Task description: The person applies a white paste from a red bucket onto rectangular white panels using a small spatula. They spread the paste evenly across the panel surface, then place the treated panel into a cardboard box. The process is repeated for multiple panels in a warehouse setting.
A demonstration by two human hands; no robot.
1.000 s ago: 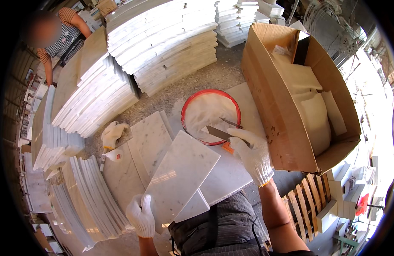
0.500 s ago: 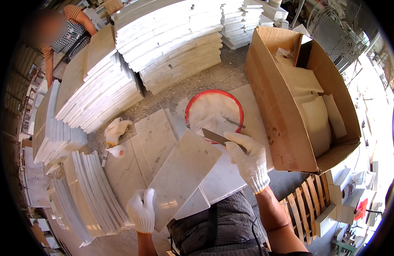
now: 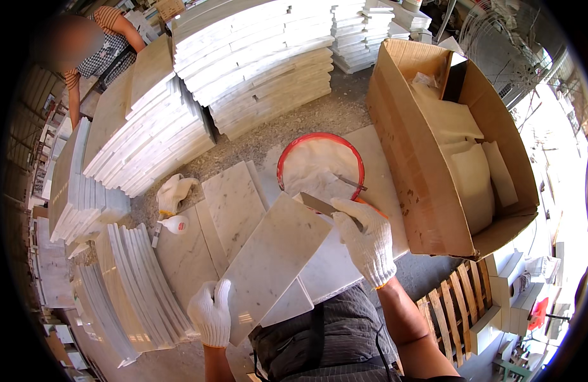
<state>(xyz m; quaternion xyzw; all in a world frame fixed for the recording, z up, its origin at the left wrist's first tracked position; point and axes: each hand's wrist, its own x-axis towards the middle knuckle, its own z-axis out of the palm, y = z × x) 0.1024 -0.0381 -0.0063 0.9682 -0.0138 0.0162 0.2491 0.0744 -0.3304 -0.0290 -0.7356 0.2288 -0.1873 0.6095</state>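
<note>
My left hand [image 3: 210,314], in a white knitted glove, is closed on the near left edge of a pale marble tile [image 3: 275,261], which is tilted over other tiles. In my gloved right hand [image 3: 368,245] is a putty knife [image 3: 321,205] with a flat grey blade. Its blade lies at the tile's far corner; whether it touches cannot be made out. An orange strip, perhaps its handle, shows beside the glove. Just beyond, a red-rimmed basin [image 3: 279,167] holds white powder or paste, with a thin grey tool [image 3: 351,183] lying in it.
At right stands a long cardboard box [image 3: 408,165] with padded sheets inside. Marble stacks [image 3: 147,140] rise at left and back. A spare glove [image 3: 175,192] and white bottle [image 3: 174,225] lie left. A wooden pallet [image 3: 456,305] is at lower right. Another person [image 3: 109,57] leans far left.
My right hand has shifted slightly left and turned, bringing the putty knife's blade a little left along the tile's far corner. An orange strip now shows beside the glove. My left hand barely moved.
</note>
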